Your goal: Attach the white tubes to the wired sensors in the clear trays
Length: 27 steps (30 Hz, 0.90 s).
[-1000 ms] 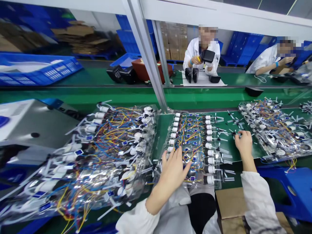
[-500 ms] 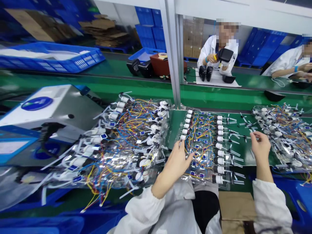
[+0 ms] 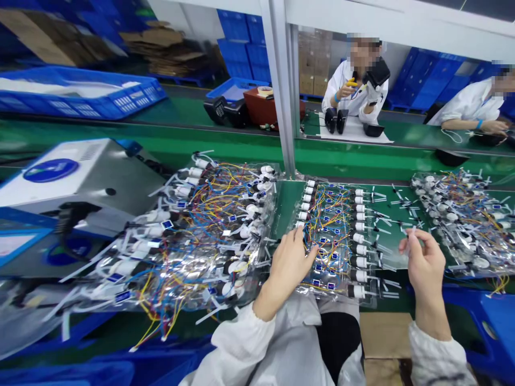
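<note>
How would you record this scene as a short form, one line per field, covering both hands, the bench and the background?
Left hand: at the left row of the middle batch; grip unclear
Right hand: fingertips together, apparently on a small white strip
Middle batch layout: white cylinders in two rows, coloured wires between
Either side: left pile and right pile of similar wired parts
Far left: grey machine
Background: co-worker holding up a dark device

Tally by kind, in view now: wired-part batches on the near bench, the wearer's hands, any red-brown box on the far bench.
Left batch, middle batch, right batch: 3
Left hand, right hand: 2
Red-brown box: 1
Total: 6
</note>
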### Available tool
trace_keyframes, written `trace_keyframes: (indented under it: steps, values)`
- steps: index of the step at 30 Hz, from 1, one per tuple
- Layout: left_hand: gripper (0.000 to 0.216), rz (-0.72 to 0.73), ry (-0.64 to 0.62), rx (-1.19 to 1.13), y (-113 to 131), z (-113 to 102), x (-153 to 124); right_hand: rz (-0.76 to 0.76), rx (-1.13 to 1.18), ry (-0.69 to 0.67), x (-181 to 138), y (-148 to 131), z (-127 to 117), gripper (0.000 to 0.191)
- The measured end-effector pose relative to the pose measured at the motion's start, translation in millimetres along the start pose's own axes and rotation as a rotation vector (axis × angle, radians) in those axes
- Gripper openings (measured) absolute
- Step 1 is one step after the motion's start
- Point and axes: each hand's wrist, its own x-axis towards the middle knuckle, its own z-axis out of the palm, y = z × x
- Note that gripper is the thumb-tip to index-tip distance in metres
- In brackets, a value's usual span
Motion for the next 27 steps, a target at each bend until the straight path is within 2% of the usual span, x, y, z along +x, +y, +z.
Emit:
trace_keyframes:
  steps: [3, 6, 9, 12, 17, 20, 24, 27]
  values:
    - [0.056, 0.086, 0.119, -0.090, -2, 10, -1, 0.077, 0.201, -0.021, -15, -8, 4, 0.025]
    - [0.042, 0.128, 0.186, -0.227, -5, 20, 1, 0.224, 0.356, -0.082, -25, -13, 9, 0.015]
    - [0.032, 0.144, 0.205, -0.338, -8, 25, 8, 0.387, 0.477, -0.204, -34, -19, 21, 0.025]
    - [0.034, 0.132, 0.217, -0.428, -12, 29, 13, 0.489, 0.488, -0.320, -41, -29, 42, 0.031]
    - [0.042, 0.117, 0.166, -0.424, -21, 35, 17, 0.463, 0.464, -0.534, -44, -54, 92, 0.025]
    - [0.038, 0.146, 0.134, -0.445, -25, 36, 18, 0.458, 0.438, -0.623, -46, -63, 127, 0.026]
    - [0.023, 0.175, 0.101, -0.448, -23, 32, 20, 0.467, 0.420, -0.698, -54, -51, 170, 0.030]
    - [0.019, 0.151, 0.062, -0.348, -20, 29, 21, 0.399, 0.347, -0.728, -59, -28, 185, 0.031]
